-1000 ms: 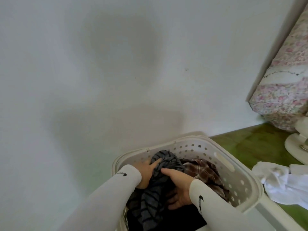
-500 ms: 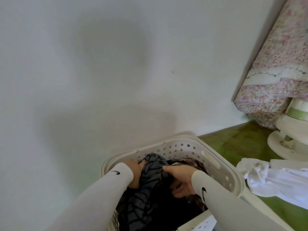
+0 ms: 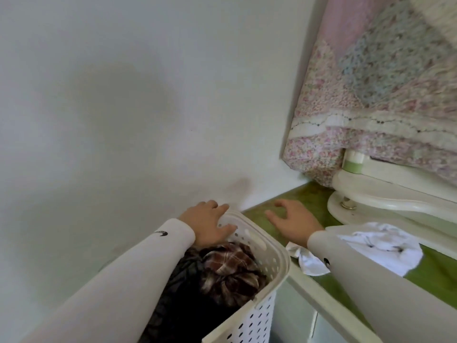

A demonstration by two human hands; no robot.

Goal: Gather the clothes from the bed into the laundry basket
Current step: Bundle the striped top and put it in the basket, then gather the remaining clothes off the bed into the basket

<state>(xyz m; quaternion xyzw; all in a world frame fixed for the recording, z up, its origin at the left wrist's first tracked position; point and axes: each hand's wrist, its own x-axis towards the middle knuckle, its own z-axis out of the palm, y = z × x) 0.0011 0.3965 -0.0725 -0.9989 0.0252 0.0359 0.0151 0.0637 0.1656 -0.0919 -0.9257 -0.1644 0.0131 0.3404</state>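
Observation:
The white perforated laundry basket (image 3: 269, 258) stands at the bottom centre against the wall. Inside it lie a brown plaid garment (image 3: 230, 266) and a dark striped one (image 3: 178, 288). My left hand (image 3: 209, 225) rests on the basket's far rim, fingers spread. To the right of the basket my right hand (image 3: 293, 220) hovers over the green surface (image 3: 319, 201), open and holding nothing. Just right of the basket, a white garment (image 3: 385, 248) lies crumpled on the green surface, partly hidden by my right sleeve.
A plain white wall (image 3: 123, 95) fills the left and top. A floral quilt (image 3: 366, 100) hangs at the upper right over a cream fan base (image 3: 385, 201). A white frame edge (image 3: 331, 308) runs diagonally beside the basket.
Both hands have come out of the basket and let go of the dark striped garment. The left hand moved to the rim, the right moved out over the green surface. The view swung right.

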